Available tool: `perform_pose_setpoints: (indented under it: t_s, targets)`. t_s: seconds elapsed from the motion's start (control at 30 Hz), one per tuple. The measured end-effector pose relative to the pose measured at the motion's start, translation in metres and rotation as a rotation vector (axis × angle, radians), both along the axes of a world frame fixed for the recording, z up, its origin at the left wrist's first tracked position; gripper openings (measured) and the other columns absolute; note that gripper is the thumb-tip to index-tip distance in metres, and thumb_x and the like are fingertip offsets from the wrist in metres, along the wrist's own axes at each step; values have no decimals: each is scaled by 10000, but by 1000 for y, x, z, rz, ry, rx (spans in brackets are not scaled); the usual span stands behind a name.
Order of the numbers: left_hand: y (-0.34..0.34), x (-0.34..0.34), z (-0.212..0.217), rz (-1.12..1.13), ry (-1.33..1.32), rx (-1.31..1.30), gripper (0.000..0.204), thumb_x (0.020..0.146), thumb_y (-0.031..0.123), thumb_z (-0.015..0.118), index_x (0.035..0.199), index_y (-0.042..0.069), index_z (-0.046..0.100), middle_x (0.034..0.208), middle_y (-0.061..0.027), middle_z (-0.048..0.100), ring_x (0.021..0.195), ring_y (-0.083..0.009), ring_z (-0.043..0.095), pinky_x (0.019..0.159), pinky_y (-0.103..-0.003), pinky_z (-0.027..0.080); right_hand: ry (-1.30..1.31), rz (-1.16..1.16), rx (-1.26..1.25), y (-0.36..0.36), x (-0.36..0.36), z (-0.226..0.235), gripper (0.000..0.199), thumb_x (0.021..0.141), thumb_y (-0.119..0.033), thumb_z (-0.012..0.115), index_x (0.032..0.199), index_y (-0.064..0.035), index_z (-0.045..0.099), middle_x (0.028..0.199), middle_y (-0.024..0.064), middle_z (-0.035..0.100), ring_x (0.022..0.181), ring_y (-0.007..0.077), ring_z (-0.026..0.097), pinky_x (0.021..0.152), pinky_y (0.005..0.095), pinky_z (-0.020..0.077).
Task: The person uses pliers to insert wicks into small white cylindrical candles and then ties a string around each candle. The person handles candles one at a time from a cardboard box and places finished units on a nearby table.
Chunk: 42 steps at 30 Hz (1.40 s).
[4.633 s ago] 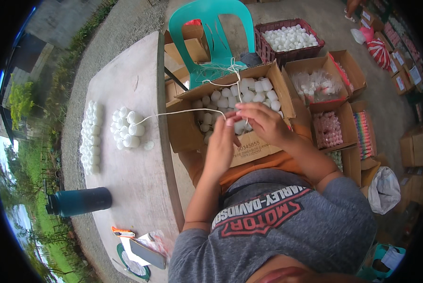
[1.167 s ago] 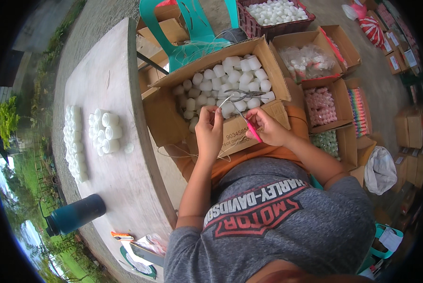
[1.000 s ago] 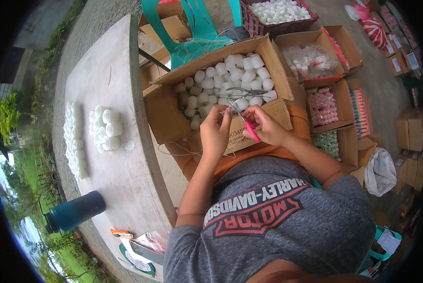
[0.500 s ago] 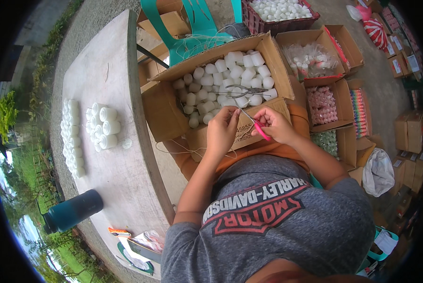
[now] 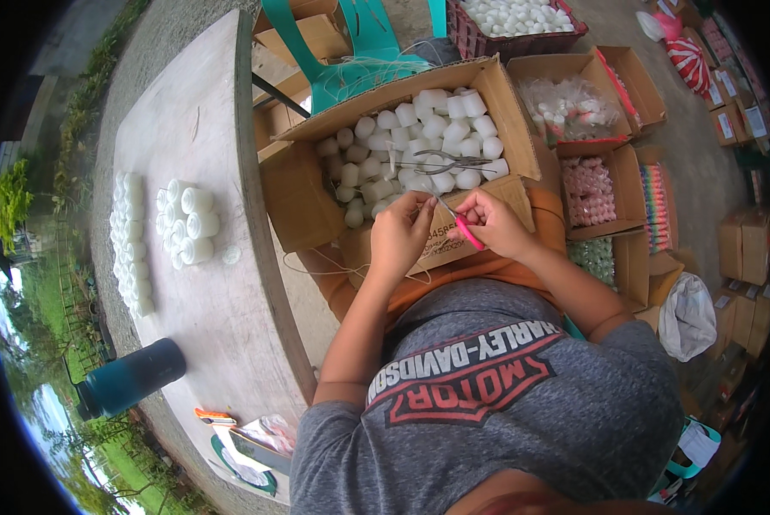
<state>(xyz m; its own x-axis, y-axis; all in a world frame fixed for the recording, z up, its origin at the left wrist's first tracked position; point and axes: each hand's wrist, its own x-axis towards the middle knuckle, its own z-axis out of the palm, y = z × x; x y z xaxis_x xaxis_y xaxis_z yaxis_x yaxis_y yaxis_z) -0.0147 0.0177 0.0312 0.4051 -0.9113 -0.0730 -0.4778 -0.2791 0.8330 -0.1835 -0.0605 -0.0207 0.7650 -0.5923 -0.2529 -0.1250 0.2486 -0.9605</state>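
Note:
An open cardboard box (image 5: 299, 197) full of several white cylinders (image 5: 428, 129) rests on my lap. My left hand (image 5: 398, 239) pinches a thin pale string (image 5: 333, 273) at the box's front flap. Just to its right, my right hand (image 5: 495, 221) grips small pink-handled scissors (image 5: 468, 233), whose tip points toward the left fingers. The two hands almost touch. A metal pair of scissors (image 5: 453, 161) lies on the cylinders inside the box.
A concrete table (image 5: 213, 343) on my left holds bundles of white cylinders (image 5: 187, 225), a longer row (image 5: 130, 245) and a dark teal bottle (image 5: 132, 379). Beyond the box stands a teal plastic chair (image 5: 350, 51). Cartons of candles (image 5: 589, 189) and a white bag (image 5: 687, 316) crowd the right.
Earlier both hands pulled a long string over the box. My right hand has since taken up the pink scissors, and both hands have sunk to the front flap.

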Motion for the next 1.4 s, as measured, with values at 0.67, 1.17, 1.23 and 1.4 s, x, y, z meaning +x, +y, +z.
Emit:
perform_pose_setpoints:
  t_s: [0.67, 1.17, 1.23, 1.4]
  targets:
    - [-21, -1, -18, -207, 168, -203, 164, 887, 240, 598, 947, 105, 670, 1218, -58, 453, 1185, -159, 364, 978, -317, 323, -156, -15, 206, 21, 20, 21, 255, 932, -155, 540, 1133, -1, 509, 1102, 113, 586, 1023, 172, 579, 893, 289, 456]
    - [-50, 51, -101, -277, -331, 361, 524, 736, 258, 716, 1177, 56, 517, 1126, -175, 579, 975, -333, 598, 832, -405, 484, -23, -329, -594, -20, -21, 84, 147, 860, -105, 631, 963, -7, 666, 791, 44, 642, 650, 69, 545, 595, 216, 442]
    - [-47, 52, -79, -211, -146, 355, 483, 761, 226, 706, 1163, 36, 517, 1117, -165, 585, 956, -296, 612, 800, -379, 503, 80, -319, -732, -18, -24, 85, 127, 831, -98, 658, 933, -25, 681, 739, 51, 622, 606, 89, 538, 559, 230, 432]
    - [-12, 58, -46, -51, 1158, -141, 406, 843, 157, 649, 1176, -17, 494, 1107, -145, 589, 946, -221, 624, 800, -318, 538, 91, -355, -925, -7, -13, 85, 136, 771, -84, 705, 903, -53, 694, 636, 57, 545, 520, 139, 507, 479, 260, 410]
